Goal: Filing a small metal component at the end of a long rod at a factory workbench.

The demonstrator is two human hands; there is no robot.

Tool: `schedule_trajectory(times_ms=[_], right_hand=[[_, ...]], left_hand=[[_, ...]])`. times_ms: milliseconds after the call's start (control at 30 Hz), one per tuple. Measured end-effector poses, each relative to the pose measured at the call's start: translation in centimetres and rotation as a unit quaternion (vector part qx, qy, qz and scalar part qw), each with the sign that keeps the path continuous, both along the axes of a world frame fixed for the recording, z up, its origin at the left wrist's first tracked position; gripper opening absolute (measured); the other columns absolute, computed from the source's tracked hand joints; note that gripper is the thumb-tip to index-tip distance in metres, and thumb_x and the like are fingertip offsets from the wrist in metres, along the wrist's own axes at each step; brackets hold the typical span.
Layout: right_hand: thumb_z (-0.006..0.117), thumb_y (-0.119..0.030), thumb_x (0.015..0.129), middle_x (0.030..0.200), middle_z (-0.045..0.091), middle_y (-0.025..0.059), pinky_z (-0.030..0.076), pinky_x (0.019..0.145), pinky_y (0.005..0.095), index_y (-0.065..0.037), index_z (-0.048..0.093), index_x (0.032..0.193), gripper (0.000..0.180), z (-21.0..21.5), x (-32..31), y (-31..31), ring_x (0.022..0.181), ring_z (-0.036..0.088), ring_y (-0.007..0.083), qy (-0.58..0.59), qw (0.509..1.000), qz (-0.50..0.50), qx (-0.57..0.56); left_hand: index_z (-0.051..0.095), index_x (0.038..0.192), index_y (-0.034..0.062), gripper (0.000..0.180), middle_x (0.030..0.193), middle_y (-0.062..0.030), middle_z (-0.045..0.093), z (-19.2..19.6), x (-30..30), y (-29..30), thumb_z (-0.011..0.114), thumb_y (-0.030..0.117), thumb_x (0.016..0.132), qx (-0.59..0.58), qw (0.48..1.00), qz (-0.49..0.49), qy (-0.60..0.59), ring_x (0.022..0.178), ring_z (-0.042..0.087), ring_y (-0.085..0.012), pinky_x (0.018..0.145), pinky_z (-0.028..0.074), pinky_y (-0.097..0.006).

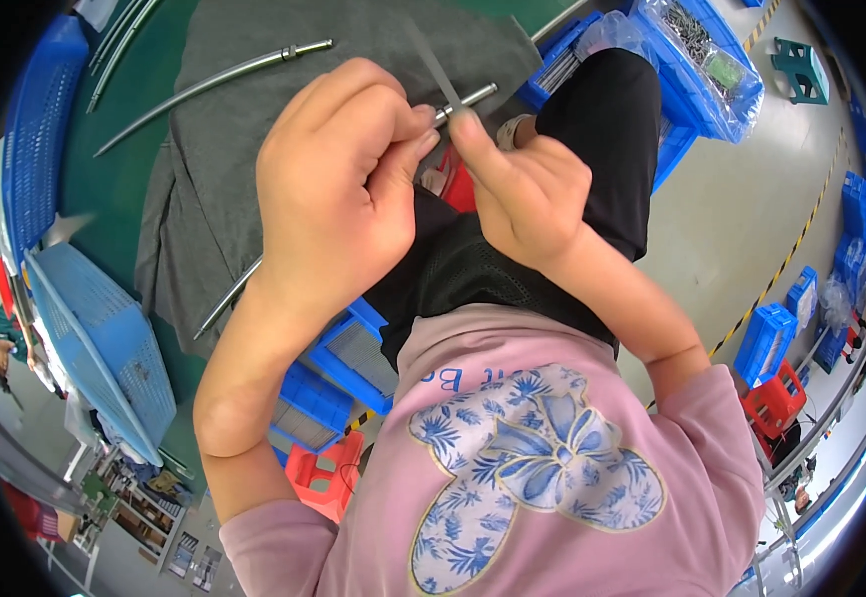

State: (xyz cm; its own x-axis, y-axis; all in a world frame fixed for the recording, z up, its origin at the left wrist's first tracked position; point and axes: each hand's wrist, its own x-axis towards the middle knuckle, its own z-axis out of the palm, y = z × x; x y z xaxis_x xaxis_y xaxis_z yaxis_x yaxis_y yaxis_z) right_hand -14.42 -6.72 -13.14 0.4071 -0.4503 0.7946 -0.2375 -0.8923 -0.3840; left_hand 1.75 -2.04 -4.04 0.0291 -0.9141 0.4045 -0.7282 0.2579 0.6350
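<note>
Left hand [338, 189] curled tight round a long curved metal rod [471, 98], threaded tip poking out just past the knuckles, tail end trailing down below the wrist. Right hand [528, 194] pinched shut on a thin grey blade-like strip [431, 62], held right against the rod's tip. Looks like dressing or scraping that end, mid-stroke. Next calls for a steady grip and short, controlled passes, keeping fingertips off the edge. Behind, on a grey cloth [224, 169] over the green bench, a second rod [214, 85] lying untouched. Blue bins [687, 95] beyond the knee.
</note>
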Motion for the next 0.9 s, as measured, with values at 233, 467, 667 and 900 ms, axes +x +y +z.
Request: schedule_trajectory(times_ms=[233,467,667,900], right_hand=[[0.063,0.005,0.059,0.048,0.031,-0.0023,0.03,0.042,0.0275,-0.008,0.07,0.11,0.053,0.9,0.2,-0.8,0.039,0.032,0.0141,0.0,1.0,0.01,-0.003],[0.066,0.009,0.058,0.051,0.043,0.0009,0.032,0.044,0.0286,0.006,0.065,0.108,0.051,-1.0,-6.7,1.6,0.04,0.041,0.0153,0.136,0.984,0.091,0.068],[0.065,0.007,0.058,0.05,0.038,-0.0014,0.032,0.043,0.0269,-0.002,0.066,0.113,0.056,-0.5,-9.7,2.6,0.039,0.037,0.0138,0.112,0.986,0.078,0.099],[0.058,0.013,0.074,0.057,0.05,0.0075,0.036,0.046,0.0281,0.007,0.063,0.112,0.039,3.0,-6.7,1.0,0.043,0.043,0.0183,0.089,0.979,0.064,0.17]], left_hand=[[0.054,0.072,0.0006,0.017,0.07,-0.0087,0.052,0.1,0.0,0.0,0.068,-0.007,0.065,0.005,1.0,-0.003,-0.001,0.062,0.052,-0.0279,0.055,0.042,-0.035],[0.057,0.074,0.0012,0.016,0.071,-0.0086,0.053,-0.2,0.0,0.1,0.069,-0.006,0.066,0.008,1.0,-0.005,0.005,0.063,0.053,-0.0274,0.056,0.043,-0.034],[0.062,0.079,0.0033,0.017,0.072,-0.0073,0.055,0.1,0.0,0.5,0.071,-0.003,0.066,-0.016,0.998,0.022,-0.056,0.065,0.056,-0.0255,0.056,0.044,-0.033],[0.064,0.08,0.0031,0.021,0.075,-0.007,0.055,0.1,0.2,0.5,0.073,-0.003,0.063,-0.021,0.998,0.008,-0.066,0.065,0.056,-0.0248,0.056,0.044,-0.034]])
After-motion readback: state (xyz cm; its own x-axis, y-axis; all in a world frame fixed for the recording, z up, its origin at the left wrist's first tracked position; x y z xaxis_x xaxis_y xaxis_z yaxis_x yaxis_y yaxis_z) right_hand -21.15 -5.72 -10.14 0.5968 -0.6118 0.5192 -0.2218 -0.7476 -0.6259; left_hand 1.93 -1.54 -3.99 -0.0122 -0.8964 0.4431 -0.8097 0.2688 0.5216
